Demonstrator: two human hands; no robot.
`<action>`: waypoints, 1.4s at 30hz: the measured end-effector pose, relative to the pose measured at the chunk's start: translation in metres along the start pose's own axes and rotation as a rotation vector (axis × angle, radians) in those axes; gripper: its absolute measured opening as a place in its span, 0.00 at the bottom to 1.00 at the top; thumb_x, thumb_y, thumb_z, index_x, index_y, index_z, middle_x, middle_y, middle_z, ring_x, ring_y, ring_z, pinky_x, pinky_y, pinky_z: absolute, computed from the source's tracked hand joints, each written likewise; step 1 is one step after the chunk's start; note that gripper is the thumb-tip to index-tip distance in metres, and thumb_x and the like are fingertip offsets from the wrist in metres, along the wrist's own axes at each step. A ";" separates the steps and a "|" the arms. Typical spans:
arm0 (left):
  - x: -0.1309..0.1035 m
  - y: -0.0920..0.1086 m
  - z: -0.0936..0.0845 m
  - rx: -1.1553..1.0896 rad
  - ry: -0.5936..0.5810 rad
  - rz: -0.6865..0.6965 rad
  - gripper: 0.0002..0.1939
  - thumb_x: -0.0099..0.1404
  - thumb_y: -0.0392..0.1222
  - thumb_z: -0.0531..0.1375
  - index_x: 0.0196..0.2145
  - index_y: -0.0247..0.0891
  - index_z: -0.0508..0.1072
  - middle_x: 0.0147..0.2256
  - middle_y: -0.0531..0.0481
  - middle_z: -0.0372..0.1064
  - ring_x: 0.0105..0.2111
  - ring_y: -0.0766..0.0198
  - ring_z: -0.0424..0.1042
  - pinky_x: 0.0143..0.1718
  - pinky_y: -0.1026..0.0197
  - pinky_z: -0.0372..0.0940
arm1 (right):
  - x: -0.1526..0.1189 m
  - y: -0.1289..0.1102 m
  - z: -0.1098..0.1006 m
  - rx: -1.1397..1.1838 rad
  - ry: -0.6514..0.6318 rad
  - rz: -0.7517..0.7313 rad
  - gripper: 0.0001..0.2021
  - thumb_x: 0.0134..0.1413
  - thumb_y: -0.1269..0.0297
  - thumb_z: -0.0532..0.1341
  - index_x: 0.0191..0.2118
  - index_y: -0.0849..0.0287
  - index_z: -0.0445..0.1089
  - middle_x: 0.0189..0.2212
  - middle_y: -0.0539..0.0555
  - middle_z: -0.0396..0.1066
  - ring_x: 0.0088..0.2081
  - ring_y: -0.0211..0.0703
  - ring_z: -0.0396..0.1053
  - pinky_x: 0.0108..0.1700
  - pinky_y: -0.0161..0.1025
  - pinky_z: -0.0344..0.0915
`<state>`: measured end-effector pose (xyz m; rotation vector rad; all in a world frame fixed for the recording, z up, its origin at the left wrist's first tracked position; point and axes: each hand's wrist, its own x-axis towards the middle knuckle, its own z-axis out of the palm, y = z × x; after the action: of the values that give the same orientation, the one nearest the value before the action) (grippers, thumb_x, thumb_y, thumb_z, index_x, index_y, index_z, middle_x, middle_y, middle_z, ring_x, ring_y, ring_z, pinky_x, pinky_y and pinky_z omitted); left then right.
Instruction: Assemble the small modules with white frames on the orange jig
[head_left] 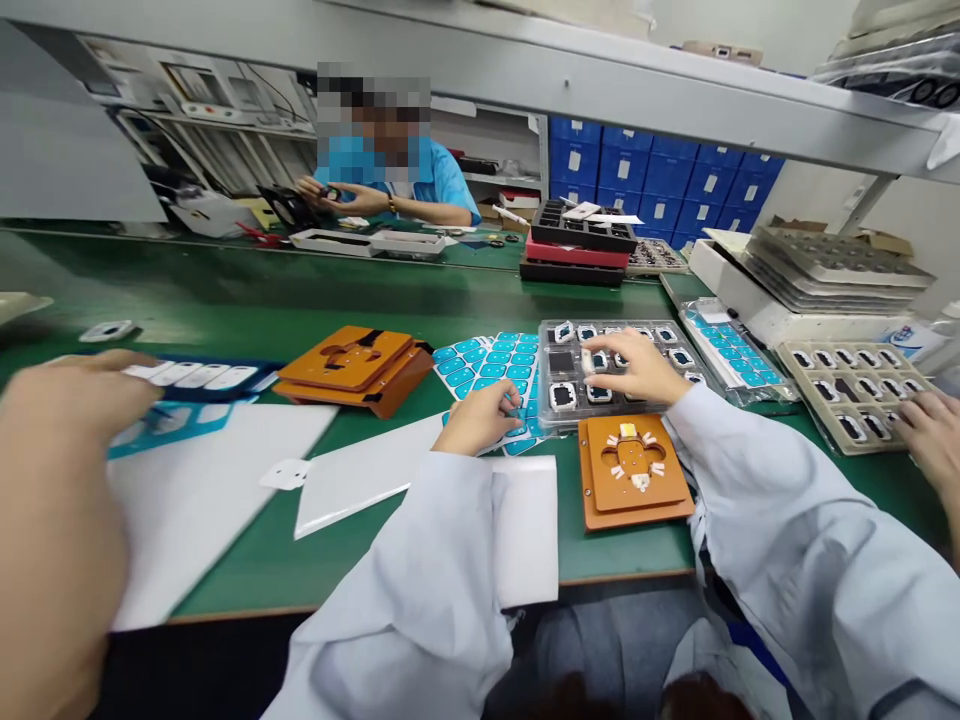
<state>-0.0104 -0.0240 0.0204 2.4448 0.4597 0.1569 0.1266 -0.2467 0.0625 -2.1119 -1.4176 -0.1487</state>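
My right hand [637,368] pinches a small white-rimmed part [587,358] between thumb and fingers, above a clear plastic tray [551,425]. Several white-rimmed parts with dark centres, such as one white-framed part [562,396], sit in the tray's pockets. My left hand [480,415] is closed with curled fingers, over the edge of blue sticker sheets [517,350]; whatever its fingers hold, if anything, is hidden. An orange fixture [634,475] with a recessed middle and small white pads lies in front of the tray, below my right hand.
Another orange fixture [349,365] stands left. White foam sheets [375,470] lie on the green table [225,290]. Co-workers' hands reach in: a blurred hand [67,450] at left, another hand [934,430] by a beige parts tray [806,405]. A person [442,180] sits opposite.
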 end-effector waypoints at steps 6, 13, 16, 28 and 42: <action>0.002 -0.006 -0.007 -0.161 0.146 0.083 0.10 0.47 0.39 0.63 0.30 0.41 0.70 0.31 0.52 0.74 0.27 0.63 0.71 0.31 0.61 0.67 | 0.065 0.012 0.021 -0.266 -0.292 0.159 0.26 0.59 0.48 0.61 0.61 0.48 0.65 0.62 0.56 0.61 0.61 0.61 0.54 0.60 0.59 0.55; -0.007 0.013 -0.001 -0.345 0.337 0.298 0.08 0.59 0.44 0.58 0.33 0.39 0.75 0.37 0.47 0.75 0.37 0.60 0.73 0.43 0.57 0.70 | 0.076 0.024 0.043 -0.254 -0.361 0.266 0.28 0.68 0.48 0.49 0.66 0.59 0.58 0.68 0.60 0.50 0.70 0.64 0.42 0.65 0.69 0.42; -0.022 0.030 0.006 -0.427 0.310 0.628 0.08 0.61 0.40 0.58 0.32 0.40 0.78 0.35 0.46 0.75 0.37 0.60 0.73 0.41 0.57 0.69 | 0.069 0.016 0.038 -0.256 -0.313 0.252 0.27 0.69 0.49 0.48 0.66 0.55 0.58 0.69 0.57 0.47 0.70 0.63 0.40 0.66 0.70 0.39; -0.052 0.053 0.036 -0.009 0.061 1.270 0.16 0.65 0.31 0.53 0.46 0.40 0.76 0.40 0.49 0.78 0.45 0.56 0.68 0.48 0.50 0.60 | 0.004 -0.008 0.029 0.023 -0.311 -0.227 0.11 0.61 0.65 0.61 0.47 0.59 0.76 0.48 0.60 0.71 0.56 0.49 0.63 0.58 0.47 0.62; -0.050 0.053 0.030 -0.072 0.036 1.203 0.06 0.65 0.38 0.59 0.40 0.39 0.75 0.40 0.48 0.77 0.45 0.57 0.69 0.46 0.52 0.62 | -0.059 -0.010 -0.020 0.787 0.116 0.158 0.15 0.47 0.57 0.72 0.38 0.59 0.74 0.33 0.51 0.74 0.33 0.37 0.71 0.36 0.35 0.69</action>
<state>-0.0348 -0.0977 0.0296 2.3131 -1.0262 0.6808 0.0970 -0.3020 0.0591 -1.5127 -1.0005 0.3009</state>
